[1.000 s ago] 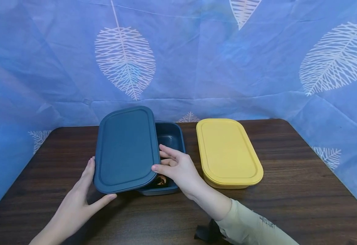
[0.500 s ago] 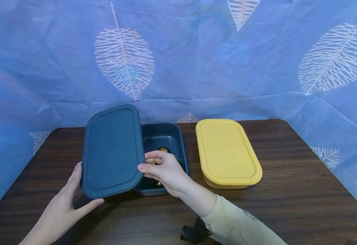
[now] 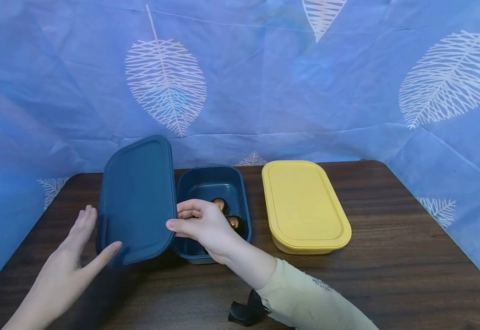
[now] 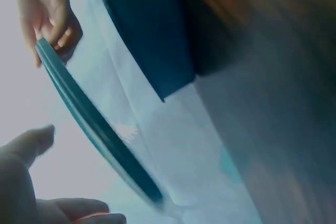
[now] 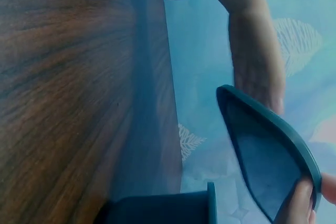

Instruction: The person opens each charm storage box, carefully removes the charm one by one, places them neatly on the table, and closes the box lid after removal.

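My right hand (image 3: pixel 204 229) pinches the right edge of a dark blue rectangular lid (image 3: pixel 137 201), thumb on top and fingers beneath. The lid is raised and tilted, left of its open dark blue container (image 3: pixel 244 201). Close to the lid's lower left side is my left hand (image 3: pixel 71 261), fingers straight and thumb spread; in the left wrist view a gap shows between its fingers (image 4: pixel 79 205) and the lid (image 4: pixel 94 119). Inside the container lie shiny dark round objects (image 3: pixel 235 223) with copper-coloured highlights, partly hidden behind my right hand.
A yellow container with its yellow lid (image 3: pixel 306 204) on stands to the right on the dark wooden table (image 3: pixel 388 256). Behind the table hangs a blue cloth (image 3: pixel 244 82) with white leaf prints. A black device (image 3: pixel 246 311) sits at my right wrist.
The lid has moved left in my right hand and tilted more steeply, uncovering the container and the round objects. My left hand has shifted left and come away from the lid.
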Demonstrator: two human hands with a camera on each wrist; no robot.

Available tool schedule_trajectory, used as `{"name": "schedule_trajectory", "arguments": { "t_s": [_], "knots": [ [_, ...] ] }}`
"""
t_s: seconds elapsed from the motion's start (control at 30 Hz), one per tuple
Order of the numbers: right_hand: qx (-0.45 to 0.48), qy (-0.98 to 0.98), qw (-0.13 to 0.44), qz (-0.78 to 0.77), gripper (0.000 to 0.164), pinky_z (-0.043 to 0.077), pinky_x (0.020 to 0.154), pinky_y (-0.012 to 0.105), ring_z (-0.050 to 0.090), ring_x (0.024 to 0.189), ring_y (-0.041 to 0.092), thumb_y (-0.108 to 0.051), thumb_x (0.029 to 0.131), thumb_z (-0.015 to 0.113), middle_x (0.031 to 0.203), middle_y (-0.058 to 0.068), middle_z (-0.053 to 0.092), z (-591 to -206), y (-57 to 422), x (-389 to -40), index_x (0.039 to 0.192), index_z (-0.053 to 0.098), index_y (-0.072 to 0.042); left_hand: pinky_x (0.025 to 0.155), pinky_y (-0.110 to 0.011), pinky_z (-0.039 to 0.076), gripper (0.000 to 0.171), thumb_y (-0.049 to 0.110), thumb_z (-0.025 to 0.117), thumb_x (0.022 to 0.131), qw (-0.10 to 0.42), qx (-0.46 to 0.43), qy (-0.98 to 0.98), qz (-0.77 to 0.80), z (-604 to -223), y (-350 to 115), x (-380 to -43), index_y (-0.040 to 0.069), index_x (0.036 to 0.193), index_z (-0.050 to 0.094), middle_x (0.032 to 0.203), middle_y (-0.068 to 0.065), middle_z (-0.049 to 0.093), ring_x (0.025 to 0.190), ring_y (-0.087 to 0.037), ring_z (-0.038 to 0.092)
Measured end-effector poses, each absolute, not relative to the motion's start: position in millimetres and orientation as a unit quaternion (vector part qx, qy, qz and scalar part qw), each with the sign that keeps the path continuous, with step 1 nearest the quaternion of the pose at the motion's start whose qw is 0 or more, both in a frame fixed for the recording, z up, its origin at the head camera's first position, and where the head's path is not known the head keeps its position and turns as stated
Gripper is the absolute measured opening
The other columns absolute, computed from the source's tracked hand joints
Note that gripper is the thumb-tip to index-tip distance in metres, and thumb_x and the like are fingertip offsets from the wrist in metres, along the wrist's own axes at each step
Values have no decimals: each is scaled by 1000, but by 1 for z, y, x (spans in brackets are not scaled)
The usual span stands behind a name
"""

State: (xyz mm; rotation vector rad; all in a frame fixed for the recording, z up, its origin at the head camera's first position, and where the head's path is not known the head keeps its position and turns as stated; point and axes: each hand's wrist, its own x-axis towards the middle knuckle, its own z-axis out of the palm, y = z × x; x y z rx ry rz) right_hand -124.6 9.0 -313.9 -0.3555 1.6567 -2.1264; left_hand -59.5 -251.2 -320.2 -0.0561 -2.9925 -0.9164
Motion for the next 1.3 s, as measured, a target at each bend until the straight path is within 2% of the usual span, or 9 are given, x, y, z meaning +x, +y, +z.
{"name": "schedule_trajectory", "arguments": {
  "t_s": [0.13, 0.2, 0.27, 0.37, 0.8, 0.93, 1.07, 1.17, 1.3],
  "knots": [
    [-130, 610, 207, -753, 30, 54, 80, 34, 66, 84, 18, 0, 86, 69, 94, 9, 59, -314, 0, -124, 114, 60, 2, 91, -69, 29, 75, 40, 60, 94, 124, -41, -951, -281, -310, -234, -62, 13, 153, 22, 155, -19, 22, 135, -44, 27],
    [-130, 620, 206, -745, 29, 54, 79, 33, 66, 83, 17, -2, 86, 70, 93, 8, 60, -314, -5, -123, 113, 61, 1, 86, -54, 40, 65, 33, 65, 92, 184, -50, -942, -277, -305, -224, -64, 8, 146, 40, 141, -19, 42, 119, -40, 46],
    [-131, 631, 206, -736, 29, 54, 79, 31, 67, 83, 17, -4, 86, 70, 94, 7, 60, -313, -10, -122, 113, 61, -1, 77, -38, 43, 56, 26, 68, 90, 233, -58, -932, -273, -301, -215, -66, 5, 138, 51, 127, -17, 52, 103, -33, 53],
    [-136, 638, 207, -729, 28, 54, 78, 31, 66, 82, 16, -6, 86, 71, 93, 6, 60, -313, -16, -121, 112, 62, -2, 67, -20, 39, 48, 20, 73, 86, 272, -70, -919, -277, -297, -204, -70, 4, 130, 59, 114, -12, 57, 93, -26, 57],
    [-177, 676, 197, -688, 26, 52, 72, 23, 62, 82, 5, -11, 86, 72, 91, -5, 62, -307, -38, -111, 110, 64, -7, 63, -10, 41, 43, 27, 70, 89, 245, -46, -922, -296, -288, -201, -82, 2, 124, 62, 99, -12, 64, 81, -25, 63],
    [-193, 686, 187, -676, 27, 50, 71, 22, 59, 82, 2, -13, 86, 72, 91, -7, 62, -305, -43, -108, 111, 65, -9, 62, -8, 40, 50, 32, 70, 88, 237, -4, -920, -312, -286, -205, -83, 2, 126, 59, 99, -12, 65, 80, -11, 61],
    [-202, 695, 179, -666, 27, 50, 70, 21, 58, 81, 1, -13, 86, 73, 89, -10, 62, -305, -49, -105, 111, 65, -11, 62, -7, 38, 60, 35, 71, 87, 228, 40, -917, -325, -284, -210, -86, 0, 131, 54, 100, -15, 64, 74, 11, 50],
    [-201, 699, 178, -663, 27, 49, 69, 20, 58, 80, 0, -13, 85, 74, 87, -12, 61, -304, -54, -102, 111, 66, -11, 61, -5, 38, 62, 34, 72, 86, 225, 59, -913, -336, -284, -214, -86, -1, 133, 53, 101, -16, 64, 71, 19, 44],
    [-213, 700, 181, -657, 28, 49, 69, 19, 57, 79, -2, -12, 85, 74, 87, -14, 60, -303, -60, -100, 112, 65, -11, 61, -4, 39, 58, 29, 72, 86, 226, 70, -903, -360, -284, -219, -85, 0, 132, 54, 98, -12, 64, 71, 20, 46]
  ]
}}
